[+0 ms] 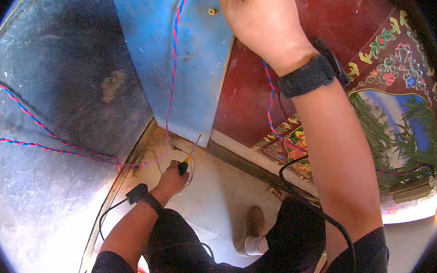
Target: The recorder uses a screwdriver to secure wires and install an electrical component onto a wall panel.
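Two hands [172,182] [263,20], one screwdriver [187,161], two wrist straps [307,78], one screw [213,11], one brown shoe [255,222] and at least three twisted-wire stretches [174,52] were counted.

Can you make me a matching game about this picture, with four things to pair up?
Things:
1. screwdriver
2. twisted wire
3. cross-head screw
4. shoe

Clues:
A. red and blue
B. brown all over its top
C. gripped in the left hand
D. gold-coloured, on the blue panel

Right pairs: 1-C, 2-A, 3-D, 4-B
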Action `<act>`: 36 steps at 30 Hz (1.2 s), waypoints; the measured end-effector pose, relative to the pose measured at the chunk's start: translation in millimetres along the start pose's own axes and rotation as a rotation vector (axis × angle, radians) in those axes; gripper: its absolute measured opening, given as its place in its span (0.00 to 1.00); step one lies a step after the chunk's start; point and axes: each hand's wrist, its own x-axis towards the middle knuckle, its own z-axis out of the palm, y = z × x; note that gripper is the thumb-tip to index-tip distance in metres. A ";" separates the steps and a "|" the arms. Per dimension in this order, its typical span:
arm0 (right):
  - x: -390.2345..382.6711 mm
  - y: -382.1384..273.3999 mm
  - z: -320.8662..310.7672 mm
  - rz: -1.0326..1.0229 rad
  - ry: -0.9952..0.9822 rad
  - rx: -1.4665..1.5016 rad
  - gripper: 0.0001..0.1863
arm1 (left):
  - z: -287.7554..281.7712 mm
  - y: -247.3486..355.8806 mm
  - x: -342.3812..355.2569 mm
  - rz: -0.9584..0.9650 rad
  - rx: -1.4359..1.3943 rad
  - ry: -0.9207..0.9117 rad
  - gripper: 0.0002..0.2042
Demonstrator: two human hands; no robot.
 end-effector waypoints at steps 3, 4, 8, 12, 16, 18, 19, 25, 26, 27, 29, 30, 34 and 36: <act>1.4 -4.5 0.5 -0.016 0.018 0.014 0.07 | -4.1 0.9 -9.4 -0.019 -0.053 0.040 0.25; 2.5 -6.6 0.5 -0.023 0.030 0.024 0.07 | -5.2 1.0 -11.8 -0.019 -0.054 0.042 0.25; -3.6 -0.1 6.0 -0.007 0.032 0.043 0.06 | 7.2 -6.7 -13.3 -0.039 -0.093 0.047 0.24; -3.9 -6.6 3.2 0.021 0.039 0.067 0.06 | 10.8 -6.4 -14.9 -0.012 -0.162 0.066 0.24; -1.8 6.9 11.4 -0.070 0.086 0.089 0.07 | 15.9 -16.1 -13.1 0.034 -0.062 0.074 0.25; -1.4 3.2 8.4 -0.053 0.084 0.068 0.07 | 9.4 -8.4 -15.2 -0.029 -0.163 0.057 0.25; -2.3 1.0 6.7 -0.038 0.082 0.046 0.07 | 10.3 -8.5 -14.1 -0.030 -0.162 0.054 0.25; -2.4 -3.2 5.9 0.047 0.049 0.068 0.07 | 13.5 -8.9 -12.8 -0.095 -0.136 0.034 0.25; -3.1 -3.5 5.8 0.048 0.049 0.067 0.07 | 14.8 -10.6 -12.6 -0.049 -0.133 0.064 0.25; -4.1 -4.2 5.6 0.014 0.066 0.035 0.07 | 15.5 -11.8 -12.5 -0.003 -0.130 0.094 0.25; -5.0 -3.9 5.8 -0.019 0.083 0.001 0.07 | 11.9 -6.4 -15.2 -0.033 -0.120 0.079 0.25; -5.1 -3.3 5.9 -0.022 0.085 0.000 0.07 | 9.9 -3.0 -16.0 -0.063 -0.110 0.065 0.25; -5.1 -3.2 7.7 -0.030 0.103 0.014 0.07 | 16.7 -8.5 -15.8 -0.015 -0.057 0.089 0.24; -5.2 -2.6 8.5 -0.026 0.099 0.006 0.07 | 11.6 3.7 -20.2 -0.053 -0.047 0.083 0.25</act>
